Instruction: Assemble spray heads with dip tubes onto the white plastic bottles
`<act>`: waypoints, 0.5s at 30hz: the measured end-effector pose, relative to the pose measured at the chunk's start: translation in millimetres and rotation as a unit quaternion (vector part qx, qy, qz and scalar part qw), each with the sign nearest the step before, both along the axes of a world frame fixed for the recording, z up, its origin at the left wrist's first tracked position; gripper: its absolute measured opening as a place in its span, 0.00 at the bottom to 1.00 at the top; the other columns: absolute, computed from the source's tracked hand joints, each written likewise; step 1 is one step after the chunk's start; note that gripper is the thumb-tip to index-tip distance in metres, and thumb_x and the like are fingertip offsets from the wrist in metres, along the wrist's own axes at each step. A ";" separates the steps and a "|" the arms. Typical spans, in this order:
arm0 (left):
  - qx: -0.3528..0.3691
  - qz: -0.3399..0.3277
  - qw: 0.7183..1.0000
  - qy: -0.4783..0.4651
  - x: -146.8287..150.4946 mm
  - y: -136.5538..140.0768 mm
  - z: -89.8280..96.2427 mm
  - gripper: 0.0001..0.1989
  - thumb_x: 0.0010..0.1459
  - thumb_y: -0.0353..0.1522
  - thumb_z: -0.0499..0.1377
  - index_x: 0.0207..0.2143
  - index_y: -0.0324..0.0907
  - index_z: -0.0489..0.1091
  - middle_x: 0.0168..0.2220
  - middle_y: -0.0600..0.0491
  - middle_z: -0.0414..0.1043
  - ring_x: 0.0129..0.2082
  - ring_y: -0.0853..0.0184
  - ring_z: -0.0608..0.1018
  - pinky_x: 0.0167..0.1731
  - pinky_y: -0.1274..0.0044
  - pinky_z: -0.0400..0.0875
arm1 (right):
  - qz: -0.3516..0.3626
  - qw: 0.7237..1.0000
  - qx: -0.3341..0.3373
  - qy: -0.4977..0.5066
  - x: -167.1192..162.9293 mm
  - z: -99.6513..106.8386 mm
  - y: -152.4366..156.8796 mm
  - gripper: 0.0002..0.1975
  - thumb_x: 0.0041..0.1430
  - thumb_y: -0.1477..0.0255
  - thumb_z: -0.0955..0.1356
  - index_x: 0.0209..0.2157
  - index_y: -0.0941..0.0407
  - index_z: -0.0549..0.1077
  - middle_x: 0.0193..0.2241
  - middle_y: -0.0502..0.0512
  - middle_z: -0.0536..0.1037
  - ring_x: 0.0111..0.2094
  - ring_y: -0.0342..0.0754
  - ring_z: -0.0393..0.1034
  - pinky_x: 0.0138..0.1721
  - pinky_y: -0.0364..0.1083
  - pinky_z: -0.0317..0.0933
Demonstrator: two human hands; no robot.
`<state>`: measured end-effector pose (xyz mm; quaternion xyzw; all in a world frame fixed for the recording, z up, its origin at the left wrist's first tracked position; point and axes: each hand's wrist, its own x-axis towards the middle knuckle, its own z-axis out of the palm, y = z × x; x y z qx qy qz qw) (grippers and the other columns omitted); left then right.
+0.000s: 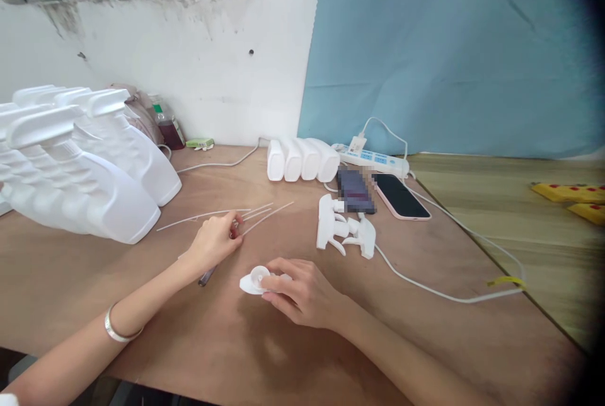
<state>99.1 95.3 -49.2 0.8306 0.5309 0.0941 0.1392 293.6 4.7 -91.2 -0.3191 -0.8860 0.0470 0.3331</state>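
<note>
My left hand (pixel 217 241), with a silver bangle on its wrist, has its fingers closed at several thin white plastic tubes (pixel 267 217) on the table. It seems to pinch at least one; the fingertips partly hide how many. Held in my right hand (pixel 305 292) is a white trigger spray head (pixel 250 284), its round collar facing up and its far side covered by the fingers. Two more trigger spray heads (pixel 326 223) lie to the right, beyond that hand. A dark, pen-like stick (pixel 207 277) shows partly under my left wrist.
White spray bottles (pixel 118 185) are stacked at left, and several more (pixel 302 160) lie against the wall. Behind the spray heads are two phones (pixel 401 197), a power strip (pixel 375 159) and a white cable (pixel 425 292). A bottle of dark liquid (pixel 169 128) stands at the back left.
</note>
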 end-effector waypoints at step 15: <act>-0.073 -0.020 0.996 0.037 -17.2 -2.8 14.7 0.07 0.50 0.34 0.56 0.23 0.41 0.69 0.24 0.52 0.72 0.27 0.64 0.73 0.27 0.77 0.60 | -0.024 0.999 -0.029 0.039 -2.4 -2.8 0.9 0.13 0.59 0.69 0.63 0.43 0.57 0.58 0.34 0.55 0.75 0.28 0.46 0.69 0.28 0.43 0.60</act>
